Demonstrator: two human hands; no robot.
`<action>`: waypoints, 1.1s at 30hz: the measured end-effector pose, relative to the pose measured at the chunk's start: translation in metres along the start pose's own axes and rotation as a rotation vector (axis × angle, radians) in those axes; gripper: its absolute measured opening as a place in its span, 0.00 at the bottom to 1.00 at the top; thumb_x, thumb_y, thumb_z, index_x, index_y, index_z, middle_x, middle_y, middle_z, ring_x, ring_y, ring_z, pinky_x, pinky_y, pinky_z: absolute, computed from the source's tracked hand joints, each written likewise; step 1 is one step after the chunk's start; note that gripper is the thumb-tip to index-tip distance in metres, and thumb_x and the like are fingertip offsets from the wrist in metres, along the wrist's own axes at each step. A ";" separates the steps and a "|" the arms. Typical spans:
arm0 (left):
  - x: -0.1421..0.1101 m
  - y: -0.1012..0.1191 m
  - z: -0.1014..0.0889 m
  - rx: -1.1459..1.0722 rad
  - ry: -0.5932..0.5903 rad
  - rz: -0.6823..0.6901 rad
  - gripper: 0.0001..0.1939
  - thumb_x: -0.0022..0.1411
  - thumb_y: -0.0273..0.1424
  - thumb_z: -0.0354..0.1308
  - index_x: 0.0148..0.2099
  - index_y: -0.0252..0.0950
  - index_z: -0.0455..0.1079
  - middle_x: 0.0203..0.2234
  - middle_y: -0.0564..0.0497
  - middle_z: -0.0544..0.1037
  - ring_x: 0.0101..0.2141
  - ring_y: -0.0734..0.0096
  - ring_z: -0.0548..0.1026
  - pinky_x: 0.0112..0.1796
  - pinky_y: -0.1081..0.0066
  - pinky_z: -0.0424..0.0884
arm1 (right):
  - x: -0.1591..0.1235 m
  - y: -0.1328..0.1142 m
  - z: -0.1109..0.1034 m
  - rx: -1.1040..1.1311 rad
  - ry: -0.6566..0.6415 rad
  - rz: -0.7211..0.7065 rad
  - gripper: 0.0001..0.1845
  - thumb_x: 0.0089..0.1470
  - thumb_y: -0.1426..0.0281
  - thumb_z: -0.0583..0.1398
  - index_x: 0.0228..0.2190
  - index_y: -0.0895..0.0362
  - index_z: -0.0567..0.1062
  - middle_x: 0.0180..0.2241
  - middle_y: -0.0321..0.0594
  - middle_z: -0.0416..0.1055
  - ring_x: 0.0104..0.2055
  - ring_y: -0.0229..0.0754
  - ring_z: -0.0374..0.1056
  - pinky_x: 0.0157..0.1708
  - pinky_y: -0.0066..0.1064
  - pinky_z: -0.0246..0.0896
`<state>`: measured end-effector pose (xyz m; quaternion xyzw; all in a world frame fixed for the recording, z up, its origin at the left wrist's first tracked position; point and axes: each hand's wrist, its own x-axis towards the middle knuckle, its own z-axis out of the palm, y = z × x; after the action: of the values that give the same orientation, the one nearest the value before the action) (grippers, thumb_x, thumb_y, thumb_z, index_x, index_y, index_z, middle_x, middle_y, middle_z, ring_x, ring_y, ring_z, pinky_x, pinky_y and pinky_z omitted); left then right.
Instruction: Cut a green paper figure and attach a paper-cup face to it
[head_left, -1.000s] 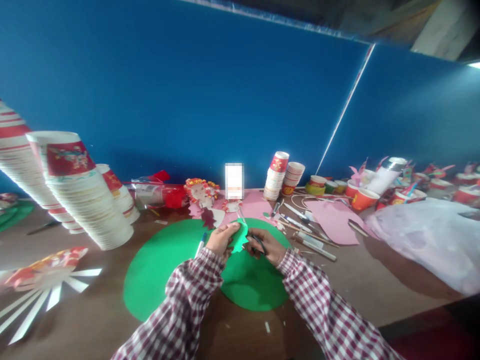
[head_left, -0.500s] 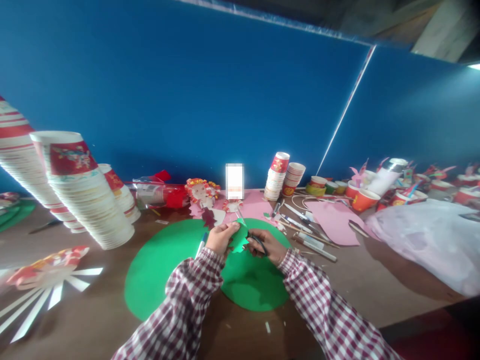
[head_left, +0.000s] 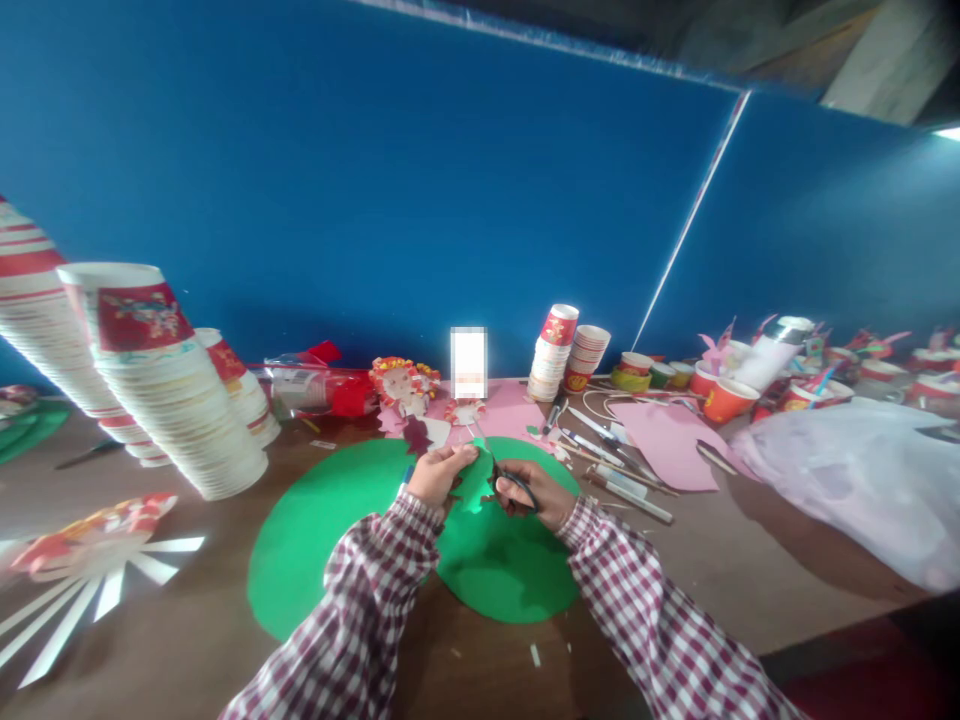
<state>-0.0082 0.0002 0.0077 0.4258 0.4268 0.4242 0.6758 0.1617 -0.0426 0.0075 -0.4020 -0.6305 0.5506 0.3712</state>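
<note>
My left hand (head_left: 437,474) pinches a small piece of green paper (head_left: 475,485) with a jagged edge. In my right hand (head_left: 541,490) are black-handled scissors (head_left: 524,490), fingers wrapped round the handles. The blades point up and away, close along the right side of the green piece; how far apart they are I cannot tell. Both hands are held above two large green paper rounds (head_left: 517,590) that lie on the brown table. A blue-capped pen (head_left: 407,476) is partly hidden by my left hand.
Tall stacks of paper cups (head_left: 172,390) stand at left, beside a cup cut into strips (head_left: 105,560). Further back are pink paper (head_left: 517,405), two smaller cup stacks (head_left: 553,355) and a decorated paper piece (head_left: 403,385). Pens (head_left: 630,492) and a plastic bag (head_left: 862,480) lie at right.
The green piece has turned a little in my left hand, and my left hand has shifted slightly left. The scissors stay beside the piece, tilted slightly differently.
</note>
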 end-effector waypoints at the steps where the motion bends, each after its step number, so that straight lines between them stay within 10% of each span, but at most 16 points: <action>1: 0.000 0.000 -0.001 0.011 -0.002 -0.007 0.07 0.60 0.31 0.57 0.34 0.30 0.68 0.23 0.56 0.71 0.20 0.81 0.68 0.21 0.78 0.66 | 0.000 0.000 0.000 -0.003 -0.006 0.000 0.20 0.48 0.49 0.58 0.26 0.55 0.68 0.19 0.33 0.61 0.19 0.35 0.59 0.16 0.26 0.49; 33: -0.004 -0.009 0.017 -0.226 0.148 -0.020 0.14 0.43 0.33 0.66 0.32 0.29 0.72 0.18 0.50 0.74 0.15 0.75 0.69 0.13 0.76 0.66 | 0.007 0.008 0.014 0.057 0.140 -0.027 0.15 0.45 0.55 0.61 0.25 0.55 0.71 0.17 0.31 0.60 0.16 0.33 0.56 0.17 0.25 0.48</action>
<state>0.0086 -0.0097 0.0044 0.3100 0.4292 0.4929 0.6905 0.1468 -0.0416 -0.0017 -0.4202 -0.5924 0.5338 0.4331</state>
